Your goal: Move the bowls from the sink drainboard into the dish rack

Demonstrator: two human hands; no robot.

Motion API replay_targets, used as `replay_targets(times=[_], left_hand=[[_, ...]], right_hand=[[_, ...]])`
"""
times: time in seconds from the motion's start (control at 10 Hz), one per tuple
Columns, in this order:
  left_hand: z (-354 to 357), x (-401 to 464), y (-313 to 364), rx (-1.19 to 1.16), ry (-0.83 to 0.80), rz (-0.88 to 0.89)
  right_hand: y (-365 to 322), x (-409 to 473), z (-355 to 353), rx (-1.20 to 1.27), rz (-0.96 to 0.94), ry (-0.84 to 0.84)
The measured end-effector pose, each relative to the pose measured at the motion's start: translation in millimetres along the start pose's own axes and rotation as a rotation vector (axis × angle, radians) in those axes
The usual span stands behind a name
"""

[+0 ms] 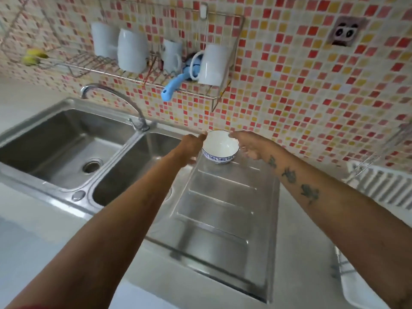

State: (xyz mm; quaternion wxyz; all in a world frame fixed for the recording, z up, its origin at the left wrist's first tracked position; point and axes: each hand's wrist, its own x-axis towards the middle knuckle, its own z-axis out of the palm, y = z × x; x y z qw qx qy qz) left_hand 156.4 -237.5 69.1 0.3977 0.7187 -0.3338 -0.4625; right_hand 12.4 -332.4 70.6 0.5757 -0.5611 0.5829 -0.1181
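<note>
Porcelain is what you are dealing with in the head view: one small white bowl (220, 150) with a blue patterned band around its outside sits upright at the far end of the steel drainboard (223, 204), close to the tiled wall and just right of the smaller sink basin (142, 166). Your left hand (191, 146) reaches in from the left, its fingertips at or just touching the bowl's left rim; your right hand (247, 144) mirrors it on the right, with one fingertip at the rim and the rest spread loosely. Both hands are open and bracketing the bowl, neither yet closed on it. Judge it as light but rigid and breakable, glazed smooth, and possibly wet given where it stands, so it may slide between your fingers. Take it by the wall under the rim with thumbs over the lip, or cup it from both sides low down near the blue band, rather than pinching the thin edge. Lift straight up before you swing it, since the ribbed steel under it could catch the foot. The wall-mounted wire dish rack (124, 70) hangs above the sink, already holding white mugs (132, 51) and a blue-handled utensil (176, 85), so aim for a free stretch of wire. A second rack (388, 188) shows at the right edge, partly out of view.
</note>
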Motion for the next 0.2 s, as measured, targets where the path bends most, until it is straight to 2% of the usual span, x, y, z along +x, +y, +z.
replay_targets(times=[0.1, 0.2], left_hand=[[-2.7, 46.8, -21.0, -0.023, -0.042, -0.101], [0.1, 87.1, -36.5, 0.027, -0.03, -0.108]], right_hand=[[15.4, 33.3, -2.3, 0.06, 0.104, 0.04], [26.8, 67.4, -6.7, 0.139, 0.154, 0.062]])
